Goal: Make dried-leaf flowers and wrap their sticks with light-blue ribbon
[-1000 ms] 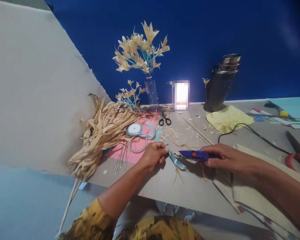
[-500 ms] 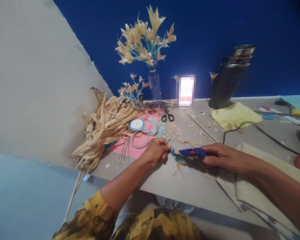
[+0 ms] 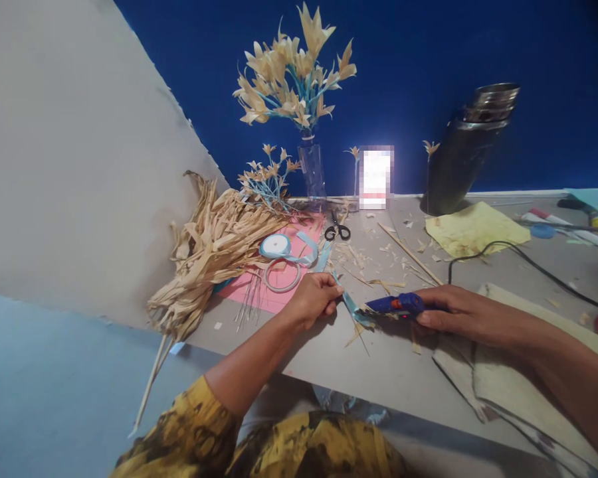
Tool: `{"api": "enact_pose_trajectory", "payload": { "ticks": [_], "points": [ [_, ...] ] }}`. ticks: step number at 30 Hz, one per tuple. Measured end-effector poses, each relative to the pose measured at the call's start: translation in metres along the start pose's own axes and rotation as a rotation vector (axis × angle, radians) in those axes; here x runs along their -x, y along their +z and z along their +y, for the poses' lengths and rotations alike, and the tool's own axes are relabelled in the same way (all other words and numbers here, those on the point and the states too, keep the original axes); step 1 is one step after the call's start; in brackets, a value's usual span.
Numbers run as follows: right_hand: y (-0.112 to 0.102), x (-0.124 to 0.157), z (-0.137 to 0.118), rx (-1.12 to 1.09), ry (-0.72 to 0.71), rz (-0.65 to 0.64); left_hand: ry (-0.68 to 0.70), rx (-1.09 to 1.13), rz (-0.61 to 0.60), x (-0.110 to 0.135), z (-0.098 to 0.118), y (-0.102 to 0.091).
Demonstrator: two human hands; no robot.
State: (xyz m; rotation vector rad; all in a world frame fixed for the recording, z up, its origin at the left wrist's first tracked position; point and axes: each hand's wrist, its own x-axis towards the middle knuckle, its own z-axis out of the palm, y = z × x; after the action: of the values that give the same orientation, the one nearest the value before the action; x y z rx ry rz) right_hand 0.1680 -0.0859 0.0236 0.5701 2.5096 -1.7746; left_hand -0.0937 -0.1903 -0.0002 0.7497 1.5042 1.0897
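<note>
My left hand pinches one end of a light blue ribbon between thumb and fingers. The ribbon slants down to the right, its lower end near the table among dry husk scraps. In my right hand is a blue glue gun with a red light, its front end pointing left at the ribbon's lower part. Whether its tip touches the ribbon I cannot tell. Close to that lower end, a thin wire lies on the table. Beyond my left hand are a ribbon spool and a tape ring.
Dried husks are heaped at the left, beside pink paper. Black scissors, a stick and scraps lie farther back. A bottle of husk flowers and a dark flask stand behind. A black cord crosses the right side.
My right hand and the glue gun have shifted a little to the right, away from my left hand. The ribbon looks straighter. The whole view has shifted slightly.
</note>
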Motion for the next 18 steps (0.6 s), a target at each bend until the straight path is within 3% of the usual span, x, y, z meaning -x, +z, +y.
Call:
{"api": "enact_pose_trajectory", "payload": {
  "ticks": [5,12,18],
  "points": [
    [0.0033,-0.0022,0.0001,-0.023,-0.007,0.049,0.017,0.006,-0.009,-0.0010,-0.0025,-0.0013],
    [0.0037,-0.0009,-0.0043,-0.025,0.003,-0.017,0.029,-0.011,0.001,-0.0001,-0.0031,-0.0012],
    [0.0062,-0.0049,-0.0036,-0.030,-0.016,0.074,0.016,-0.008,-0.019,0.0011,-0.0019,-0.0014]
  ]
}}
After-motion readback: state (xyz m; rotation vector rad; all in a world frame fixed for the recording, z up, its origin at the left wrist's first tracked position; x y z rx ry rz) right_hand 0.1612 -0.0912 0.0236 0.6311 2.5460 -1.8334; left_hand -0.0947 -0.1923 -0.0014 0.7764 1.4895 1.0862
